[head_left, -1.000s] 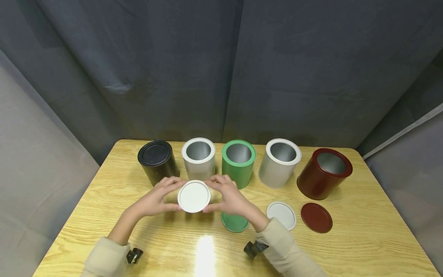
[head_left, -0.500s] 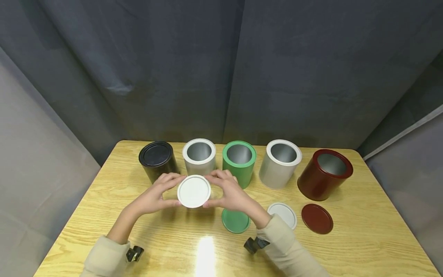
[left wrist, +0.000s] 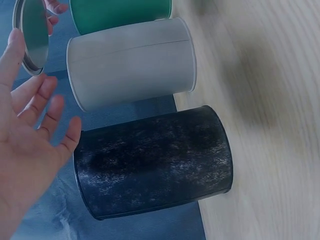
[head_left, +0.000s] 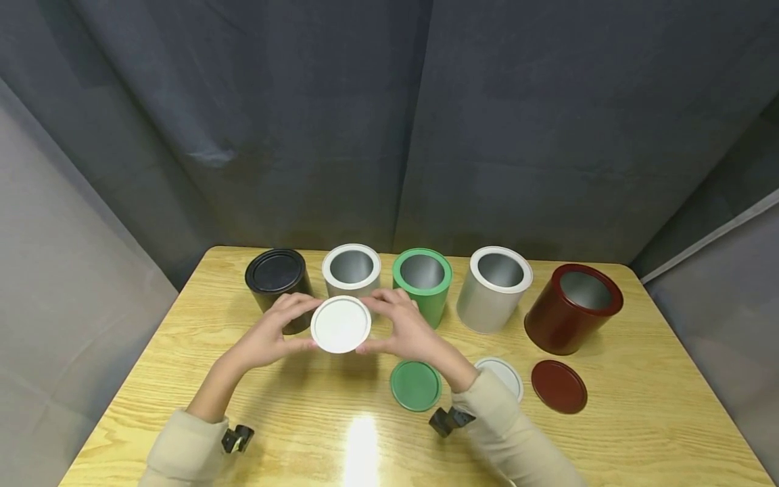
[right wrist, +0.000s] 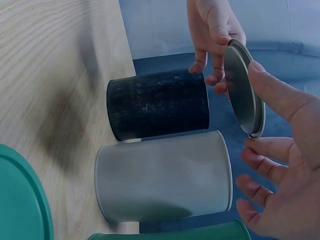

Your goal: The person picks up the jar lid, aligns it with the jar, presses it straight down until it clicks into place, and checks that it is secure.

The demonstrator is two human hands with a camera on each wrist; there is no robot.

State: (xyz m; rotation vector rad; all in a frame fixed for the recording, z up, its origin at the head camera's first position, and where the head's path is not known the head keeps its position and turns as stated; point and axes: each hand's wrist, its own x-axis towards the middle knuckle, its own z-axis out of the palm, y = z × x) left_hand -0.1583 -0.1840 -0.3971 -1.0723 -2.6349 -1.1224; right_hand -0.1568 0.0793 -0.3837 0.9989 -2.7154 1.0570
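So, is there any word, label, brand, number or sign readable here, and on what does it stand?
None readable in any view.
Held white lid, black can, green can, dark red can, rightmost white can: no lettering shows.
The black can's pale scuffs form no letters.
Left wrist device: any marking is too small to read.

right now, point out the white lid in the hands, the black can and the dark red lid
White lid [head_left: 341, 325], head view, middle of its flat face
Black can [left wrist: 154, 163], left wrist view, middle of its side wall
Dark red lid [head_left: 559, 386], head view, middle of its face
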